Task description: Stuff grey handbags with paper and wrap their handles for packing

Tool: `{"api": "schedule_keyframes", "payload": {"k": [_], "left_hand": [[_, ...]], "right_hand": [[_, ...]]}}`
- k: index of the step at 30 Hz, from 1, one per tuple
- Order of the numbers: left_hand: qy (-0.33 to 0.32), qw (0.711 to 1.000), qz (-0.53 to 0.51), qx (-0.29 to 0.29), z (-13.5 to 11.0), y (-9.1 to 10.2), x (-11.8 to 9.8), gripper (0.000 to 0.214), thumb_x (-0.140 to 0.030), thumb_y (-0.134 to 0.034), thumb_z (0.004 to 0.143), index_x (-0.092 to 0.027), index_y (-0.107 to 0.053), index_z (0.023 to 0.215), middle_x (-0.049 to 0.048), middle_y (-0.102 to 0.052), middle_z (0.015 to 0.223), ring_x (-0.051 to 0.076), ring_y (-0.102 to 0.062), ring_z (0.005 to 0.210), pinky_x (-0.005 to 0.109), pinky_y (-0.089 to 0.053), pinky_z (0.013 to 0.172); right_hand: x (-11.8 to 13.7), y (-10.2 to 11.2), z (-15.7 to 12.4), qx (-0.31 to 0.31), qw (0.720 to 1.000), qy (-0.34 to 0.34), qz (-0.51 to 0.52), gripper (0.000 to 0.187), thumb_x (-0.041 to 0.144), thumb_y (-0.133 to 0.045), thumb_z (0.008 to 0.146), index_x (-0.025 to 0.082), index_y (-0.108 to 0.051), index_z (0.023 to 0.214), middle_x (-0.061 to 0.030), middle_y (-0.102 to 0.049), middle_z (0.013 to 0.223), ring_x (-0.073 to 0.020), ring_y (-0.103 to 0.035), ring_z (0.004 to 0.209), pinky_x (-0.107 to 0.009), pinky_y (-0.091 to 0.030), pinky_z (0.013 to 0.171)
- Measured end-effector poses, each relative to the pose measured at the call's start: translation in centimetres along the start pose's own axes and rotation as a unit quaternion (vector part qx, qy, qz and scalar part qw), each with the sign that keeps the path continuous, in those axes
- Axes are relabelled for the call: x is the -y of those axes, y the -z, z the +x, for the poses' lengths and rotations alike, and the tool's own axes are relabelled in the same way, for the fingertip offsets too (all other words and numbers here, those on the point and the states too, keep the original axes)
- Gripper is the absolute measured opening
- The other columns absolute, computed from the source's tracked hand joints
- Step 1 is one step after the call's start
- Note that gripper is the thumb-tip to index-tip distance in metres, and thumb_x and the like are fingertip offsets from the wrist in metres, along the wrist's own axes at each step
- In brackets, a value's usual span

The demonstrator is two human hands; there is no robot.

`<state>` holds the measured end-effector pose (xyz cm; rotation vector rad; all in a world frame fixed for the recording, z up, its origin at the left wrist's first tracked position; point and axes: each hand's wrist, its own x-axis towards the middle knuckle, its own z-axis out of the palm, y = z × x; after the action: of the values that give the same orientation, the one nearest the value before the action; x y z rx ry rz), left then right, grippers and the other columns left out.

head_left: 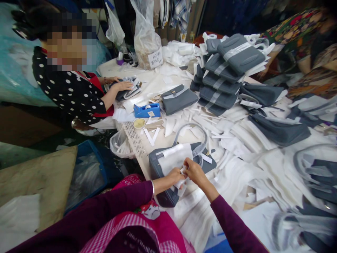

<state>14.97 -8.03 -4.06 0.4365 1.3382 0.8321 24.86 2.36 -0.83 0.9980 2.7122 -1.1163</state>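
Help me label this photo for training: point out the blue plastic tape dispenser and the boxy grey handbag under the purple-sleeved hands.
Blue plastic tape dispenser [143,112]: head view, on its near side wall.
Boxy grey handbag [168,199]: head view, on its end nearest the wearer.

The looped handle [205,137] and stacked bags [223,84] obstruct, but there's room above the scraps [170,127].

Clothes [180,15] hang in shadow beyond a pale table [149,79].

Handbag [167,199] beneath the hands [194,171]: grey; covering sheet [175,158]: white. Tape dispenser [143,112] beyond the hands: blue. Co-worker's top [67,84], left of the hands: black, white polka dots.
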Motion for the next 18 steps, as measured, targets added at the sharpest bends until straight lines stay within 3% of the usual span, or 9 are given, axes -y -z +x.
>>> {"api": "schedule_keyframes", "payload": {"k": [3, 7, 13, 18], "left_hand": [[0.001, 1.0, -0.012, 0.01, -0.3, 0.0, -0.5, 0.015, -0.024, -0.063, 0.065, -0.011, -0.059, 0.06, 0.0003, -0.056, 0.047, 0.011, -0.05, 0.035, 0.022, -0.038, 0.038], [-0.01, 1.0, -0.022, -0.001, -0.5, -0.1, -0.6, 0.015, -0.025, -0.063, 0.068, -0.011, -0.059, 0.061, 0.0006, -0.056, 0.049, 0.012, -0.05, 0.036, 0.023, -0.04, 0.039], [-0.014, 0.999, -0.034, -0.007, 0.0, -0.3, 0.4, 0.017, -0.025, -0.062, 0.069, -0.012, -0.057, 0.059, -0.0008, -0.053, 0.043, 0.012, -0.05, 0.034, 0.022, -0.038, 0.036], [-0.035, 0.997, -0.062, 0.025, 0.2, 0.4, 1.2, 0.022, -0.023, -0.063, 0.073, -0.012, -0.055, 0.056, -0.0007, -0.053, 0.044, 0.01, -0.049, 0.036, 0.021, -0.039, 0.038]], "right_hand": [[0.7, 1.4, 0.7, 0.069, 0.995, 0.05, -0.056, 0.035, 0.004, -0.057, 0.068, 0.02, -0.059, 0.099, 0.0011, -0.06, 0.08, -0.0105, -0.053, 0.06, -0.02, -0.034, 0.053], [1.3, 2.3, 2.3, 0.132, 0.981, 0.1, -0.104, 0.021, 0.003, -0.058, 0.065, 0.02, -0.066, 0.075, -0.0003, -0.064, 0.074, -0.0113, -0.054, 0.059, -0.021, -0.032, 0.052], [1.6, 1.1, 3.6, 0.129, 0.975, 0.102, -0.147, 0.02, -0.001, -0.062, 0.056, 0.019, -0.063, 0.055, -0.0002, -0.057, 0.053, -0.0133, -0.051, 0.052, -0.024, -0.024, 0.048], [1.4, 0.8, 2.0, 0.094, 0.972, 0.129, -0.17, 0.016, 0.004, -0.057, 0.069, 0.018, -0.063, 0.063, -0.0038, -0.062, 0.068, -0.0144, -0.055, 0.06, -0.025, -0.026, 0.053]]}}
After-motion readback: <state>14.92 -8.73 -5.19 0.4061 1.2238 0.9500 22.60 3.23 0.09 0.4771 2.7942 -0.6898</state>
